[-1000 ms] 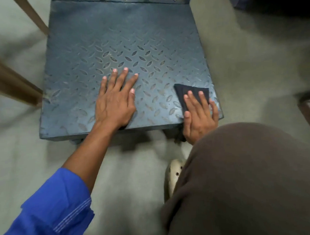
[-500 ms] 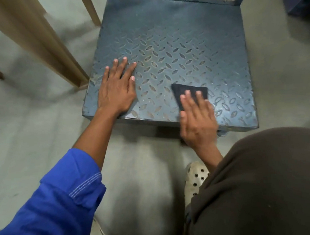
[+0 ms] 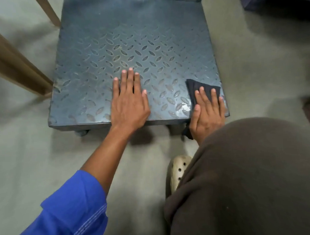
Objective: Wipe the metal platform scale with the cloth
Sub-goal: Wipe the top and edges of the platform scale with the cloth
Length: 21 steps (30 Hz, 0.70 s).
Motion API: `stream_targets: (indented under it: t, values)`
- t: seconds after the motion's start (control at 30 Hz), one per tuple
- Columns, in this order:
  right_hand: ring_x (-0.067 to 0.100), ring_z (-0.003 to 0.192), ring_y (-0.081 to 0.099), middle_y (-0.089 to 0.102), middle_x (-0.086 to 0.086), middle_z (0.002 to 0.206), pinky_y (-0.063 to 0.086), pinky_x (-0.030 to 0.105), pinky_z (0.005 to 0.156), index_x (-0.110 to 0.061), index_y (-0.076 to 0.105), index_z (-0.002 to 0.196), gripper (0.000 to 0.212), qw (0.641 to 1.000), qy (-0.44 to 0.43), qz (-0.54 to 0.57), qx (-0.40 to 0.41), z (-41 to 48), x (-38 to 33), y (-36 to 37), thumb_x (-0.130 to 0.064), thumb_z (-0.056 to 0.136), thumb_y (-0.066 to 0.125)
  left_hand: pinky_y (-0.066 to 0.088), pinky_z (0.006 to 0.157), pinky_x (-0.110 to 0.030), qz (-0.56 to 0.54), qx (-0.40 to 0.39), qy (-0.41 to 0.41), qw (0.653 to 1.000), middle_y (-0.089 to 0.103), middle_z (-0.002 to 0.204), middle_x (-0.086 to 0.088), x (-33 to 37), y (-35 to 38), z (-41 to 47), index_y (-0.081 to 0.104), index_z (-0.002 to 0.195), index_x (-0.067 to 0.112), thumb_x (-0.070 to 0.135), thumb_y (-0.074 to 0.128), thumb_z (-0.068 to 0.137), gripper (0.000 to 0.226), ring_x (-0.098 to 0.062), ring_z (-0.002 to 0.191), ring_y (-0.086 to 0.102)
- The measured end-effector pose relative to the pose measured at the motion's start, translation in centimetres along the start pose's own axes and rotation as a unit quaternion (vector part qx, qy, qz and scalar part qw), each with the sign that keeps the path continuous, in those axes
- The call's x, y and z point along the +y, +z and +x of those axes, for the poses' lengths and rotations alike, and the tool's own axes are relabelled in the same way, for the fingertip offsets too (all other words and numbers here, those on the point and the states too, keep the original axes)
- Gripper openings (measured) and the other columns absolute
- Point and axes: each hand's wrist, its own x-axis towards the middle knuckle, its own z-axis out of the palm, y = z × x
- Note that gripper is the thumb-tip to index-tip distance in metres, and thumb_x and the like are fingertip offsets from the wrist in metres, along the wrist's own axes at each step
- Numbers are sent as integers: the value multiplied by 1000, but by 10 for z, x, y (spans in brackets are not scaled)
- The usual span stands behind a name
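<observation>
Right hand (image 3: 207,112) pressing a dark cloth (image 3: 200,88) flat, fingers extended, on the near right corner of the platform scale (image 3: 130,48); left hand (image 3: 129,104) open, palm down, holding nothing.

Single head cam, steep downward, close over scale (image 3: 131,53) & hands.

No readable text or markings anywhere.
</observation>
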Motion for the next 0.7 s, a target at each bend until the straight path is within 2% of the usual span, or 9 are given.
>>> stream_targets:
  t: [0.13, 0.27, 0.37, 0.47, 0.53, 0.63, 0.7]
  values:
    - [26, 143, 52, 65, -1, 144, 43, 53, 113, -15, 68, 137, 41, 995, 53, 18, 82, 11, 27, -2, -9, 101, 50, 3, 133, -54, -3, -5, 54, 999, 4, 178, -14, 53, 19, -10, 12, 169, 7, 42, 13, 112, 67, -28, 165, -3]
    - [30, 127, 62, 66, 16, 137, 49, 50, 105, 2, 67, 132, 35, 968, 160, 105, 163, 5, 20, 6, -4, 103, 49, 6, 132, -56, 8, 1, 65, 998, 7, 178, -16, 70, 29, -12, 14, 169, 9, 41, 7, 110, 68, -31, 165, 0]
    - [33, 114, 62, 67, 18, 125, 50, 50, 99, -1, 68, 132, 35, 955, 234, 105, 152, 10, 21, 8, -11, 104, 50, 8, 132, -57, 13, -4, 64, 998, 6, 178, -16, 69, 30, -10, 14, 170, 10, 42, 2, 108, 70, -32, 165, 0]
    - [34, 97, 60, 62, 16, 104, 50, 52, 89, -8, 69, 133, 38, 950, 281, 67, 119, 14, 24, 4, -22, 104, 48, 7, 132, -58, 14, -6, 65, 998, 6, 178, -16, 69, 32, -9, 14, 169, 11, 42, 1, 107, 71, -32, 165, 1]
    - [35, 91, 59, 60, 17, 98, 49, 49, 86, -7, 72, 127, 36, 933, 332, 44, 132, 15, 11, -1, -22, 104, 48, 7, 132, -58, 15, -5, 62, 998, 8, 177, -17, 70, 32, -8, 16, 169, 11, 42, 3, 108, 70, -33, 165, 3]
    - [38, 88, 60, 62, 20, 93, 47, 44, 83, -1, 73, 114, 33, 882, 422, 55, 201, 15, -7, -4, -20, 104, 47, 8, 131, -60, 10, -4, 59, 998, 11, 176, -19, 73, 30, -7, 18, 169, 11, 42, 5, 108, 70, -35, 165, 6]
    - [39, 85, 61, 64, 20, 92, 51, 48, 79, 3, 71, 110, 36, 883, 424, 59, 191, 14, -2, 1, -22, 105, 45, 10, 131, -62, 6, -5, 57, 998, 13, 176, -20, 76, 29, -6, 20, 169, 11, 42, 5, 108, 70, -36, 164, 8]
